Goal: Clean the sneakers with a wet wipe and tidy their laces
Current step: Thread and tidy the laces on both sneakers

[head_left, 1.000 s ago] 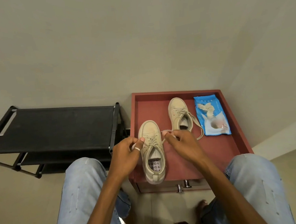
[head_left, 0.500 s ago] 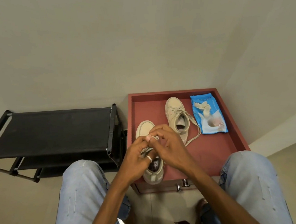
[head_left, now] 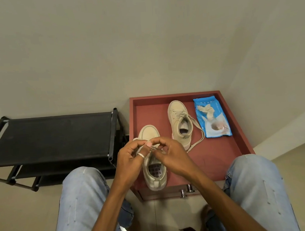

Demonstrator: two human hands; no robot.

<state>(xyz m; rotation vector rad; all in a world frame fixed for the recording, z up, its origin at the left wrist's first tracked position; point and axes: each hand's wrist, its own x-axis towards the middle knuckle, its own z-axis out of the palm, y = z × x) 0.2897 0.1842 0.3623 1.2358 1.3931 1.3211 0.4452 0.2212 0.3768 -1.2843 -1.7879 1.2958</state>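
Head view is looking down at 2 tan shoes sitting on a red table (head_left: pixel 214 156) at the middle right of the frame. The near shoe (head_left: pixel 150 132) is lying at the table's lower left, with its heel reaching the front edge. The far shoe (head_left: pixel 176 111) is lying up and to the right of it. The pack (head_left: pixel 219 128) is lying at the upper right, with a crumpled wipe (head_left: pixel 208 111) on top. A black rack (head_left: pixel 50 135) is standing at the left.

I think the lace (head_left: pixel 156 149) could be slipping out of the fingers, because it is thin and both hands are crowding into 1 small spot. Then the bow would be coming undone. A hard pull could also be dragging the near shoe off the front edge, since nothing is holding it down. The far shoe's loose lace (head_left: pixel 198 141) is trailing on the table, so that shoe looks untied.

The left hand (head_left: pixel 131 158) is curling its fingers and pinching the lace just above the near shoe's opening. The right hand (head_left: pixel 170 155) is pinching it from the other side. Their fingertips are almost touching. Neither hand is hanging loose. The fingers are hiding which bit of lace each hand is holding.
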